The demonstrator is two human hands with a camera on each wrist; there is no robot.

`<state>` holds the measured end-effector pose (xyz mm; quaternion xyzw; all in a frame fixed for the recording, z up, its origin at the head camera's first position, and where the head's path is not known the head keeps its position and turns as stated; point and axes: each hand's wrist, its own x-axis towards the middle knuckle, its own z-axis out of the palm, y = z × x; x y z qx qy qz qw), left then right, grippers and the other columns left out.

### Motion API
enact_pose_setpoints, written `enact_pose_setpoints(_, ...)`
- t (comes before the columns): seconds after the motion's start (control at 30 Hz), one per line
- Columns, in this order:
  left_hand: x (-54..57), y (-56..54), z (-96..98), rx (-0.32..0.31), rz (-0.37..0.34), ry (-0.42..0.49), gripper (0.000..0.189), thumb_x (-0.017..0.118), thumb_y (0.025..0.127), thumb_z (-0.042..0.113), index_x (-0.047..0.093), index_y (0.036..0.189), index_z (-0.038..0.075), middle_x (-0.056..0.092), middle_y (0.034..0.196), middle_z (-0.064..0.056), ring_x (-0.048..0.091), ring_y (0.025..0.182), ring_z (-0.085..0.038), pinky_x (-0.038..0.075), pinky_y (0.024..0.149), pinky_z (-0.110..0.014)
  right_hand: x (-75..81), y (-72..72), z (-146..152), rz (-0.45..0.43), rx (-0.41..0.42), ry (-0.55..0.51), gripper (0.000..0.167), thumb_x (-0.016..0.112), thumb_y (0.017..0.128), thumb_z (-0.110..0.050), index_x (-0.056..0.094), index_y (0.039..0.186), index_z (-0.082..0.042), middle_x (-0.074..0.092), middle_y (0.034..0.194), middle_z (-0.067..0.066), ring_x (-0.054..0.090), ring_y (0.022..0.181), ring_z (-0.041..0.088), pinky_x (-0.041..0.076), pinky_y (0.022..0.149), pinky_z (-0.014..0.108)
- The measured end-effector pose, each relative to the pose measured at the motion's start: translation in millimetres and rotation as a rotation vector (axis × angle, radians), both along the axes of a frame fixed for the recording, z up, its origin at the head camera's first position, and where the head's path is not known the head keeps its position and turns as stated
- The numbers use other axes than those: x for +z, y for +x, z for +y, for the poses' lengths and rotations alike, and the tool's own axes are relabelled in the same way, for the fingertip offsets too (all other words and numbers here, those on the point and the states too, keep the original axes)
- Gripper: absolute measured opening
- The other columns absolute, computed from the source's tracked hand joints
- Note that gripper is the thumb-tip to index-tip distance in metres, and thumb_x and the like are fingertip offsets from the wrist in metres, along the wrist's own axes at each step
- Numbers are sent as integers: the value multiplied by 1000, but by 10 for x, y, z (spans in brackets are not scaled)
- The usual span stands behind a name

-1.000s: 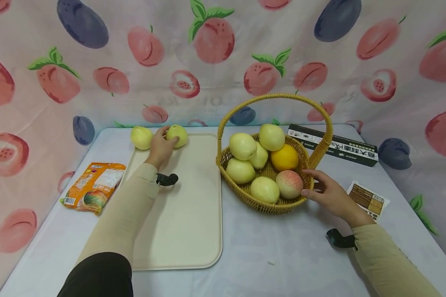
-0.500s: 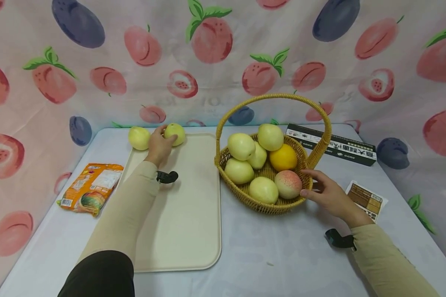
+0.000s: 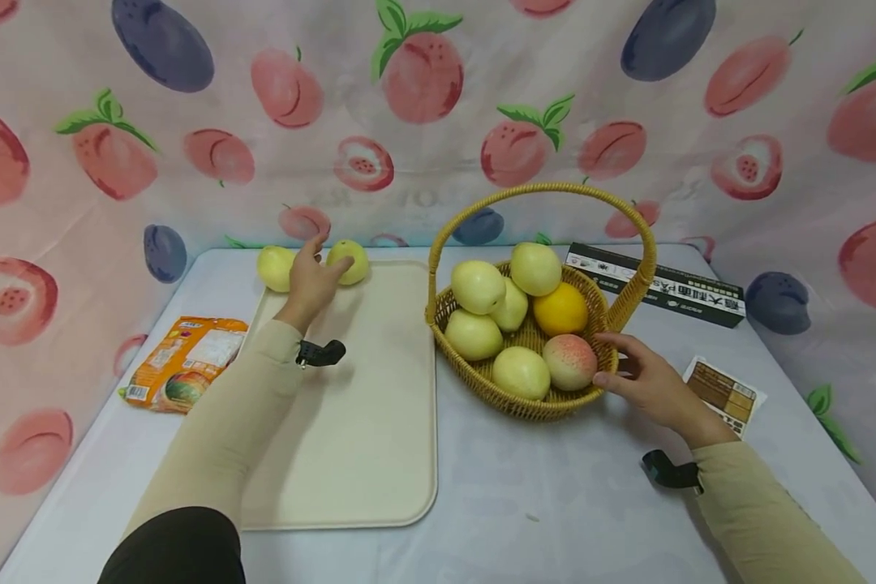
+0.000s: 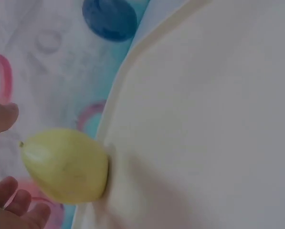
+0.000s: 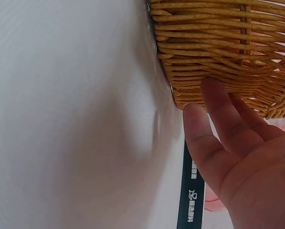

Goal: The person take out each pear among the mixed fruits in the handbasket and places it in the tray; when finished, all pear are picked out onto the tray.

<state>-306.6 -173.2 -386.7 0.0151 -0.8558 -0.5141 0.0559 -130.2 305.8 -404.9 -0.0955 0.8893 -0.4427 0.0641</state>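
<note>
My left hand [image 3: 312, 282] is at the tray's far edge, with thumb and fingers spread behind a yellow-green pear [image 4: 68, 166]. In the left wrist view a gap shows between the fingers and this pear, which sits at the rim of the beige tray [image 3: 365, 438]. A second pear [image 3: 275, 268] sits left of the hand, at the tray's far left corner. With my right hand [image 3: 660, 385] I hold the wicker basket [image 3: 536, 410] by its right side, thumb at the rim and fingertips against the outer weave. Inside are several pale pears [image 3: 521, 373], an orange [image 3: 560, 309] and a peach [image 3: 569, 362].
An orange snack packet [image 3: 184, 363] lies left of the tray. Behind the basket is a long black box [image 3: 672, 294]. A brown-and-white packet [image 3: 723, 397] lies right of my right hand. The basket's tall handle [image 3: 547, 189] arches over the fruit.
My left hand has let go of the pear at the tray's far edge and shifted slightly left, its fingers lifting and spreading. The right hand and the basket stay put.
</note>
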Motion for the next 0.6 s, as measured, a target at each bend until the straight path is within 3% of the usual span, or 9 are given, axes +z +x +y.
enact_pose_setpoints(0.2,110,246,55,-104,-27,15,74,70,95,30,33,156,8,32,157,-16,29,144,-33,31,114,-47,-14,-7,10,-3,7,-6,62,65,99,-20,36,151,-1,36,150,27,52,119,46,46,96,56)
enact_pose_setpoints(0.37,211,453,133,-198,28,23,72,69,96,28,34,155,6,33,158,-15,29,144,-35,33,113,-50,-3,-14,23,3,3,11,63,65,99,-21,36,151,-1,36,151,27,53,119,46,47,95,56)
enact_pose_setpoints(0.6,367,783,270,-288,66,9,70,70,95,27,38,153,8,38,155,-11,34,141,-31,32,112,-52,11,-14,21,4,17,0,62,65,99,-19,37,151,0,35,151,26,53,119,44,48,90,28)
